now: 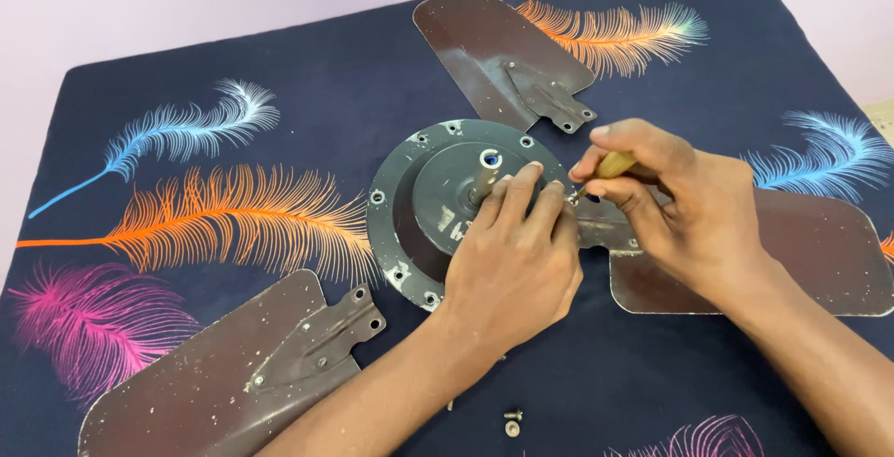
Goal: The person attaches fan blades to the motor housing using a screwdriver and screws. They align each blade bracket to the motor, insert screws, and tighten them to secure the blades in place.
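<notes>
A grey round fan motor housing lies in the middle of a dark blue cloth printed with feathers. My left hand rests on its right side, fingers pressing where a brown blade meets the housing. My right hand grips a screwdriver with a yellow-brown handle, its tip pointing down at that joint, right beside my left fingertips. The blade's bracket is mostly hidden under both hands.
A second brown blade lies loose beyond the housing, a third at the near left. A small loose bolt and washer sit on the cloth near the front edge. Pale wall surrounds the cloth.
</notes>
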